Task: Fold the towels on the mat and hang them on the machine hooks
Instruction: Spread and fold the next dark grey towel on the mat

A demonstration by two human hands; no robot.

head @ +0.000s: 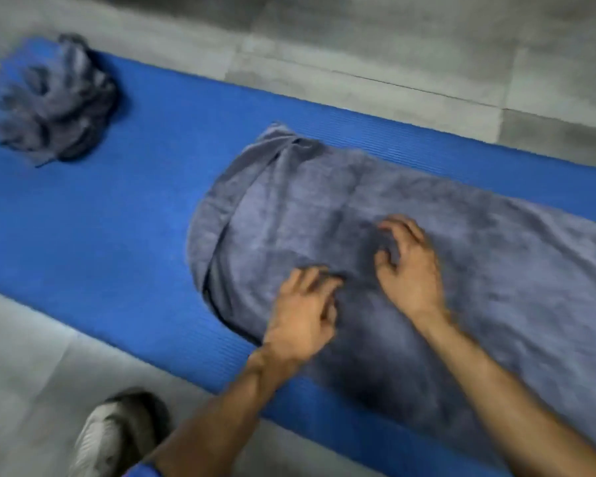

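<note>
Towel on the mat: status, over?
Both hands, left and right, on spread towel, fingers curled, grip unclear. Second towel bunched. Nothing blocking.

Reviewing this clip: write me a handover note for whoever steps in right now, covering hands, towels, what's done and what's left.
Left hand: fingers curled, on the spread grey-blue terry towel near its front edge; blur hides whether it grips.
Right hand: fingers bent, fingertips on the same towel's middle; grip unclear.
That towel lies lengthwise on the blue ribbed foam mat, its left end doubled over unevenly.
A crumpled grey-blue towel heap sits at the mat's far left end, untouched.
Done: one towel laid out.
Left: fold it, fold the heap, hang both; no machine hooks in view.
</note>
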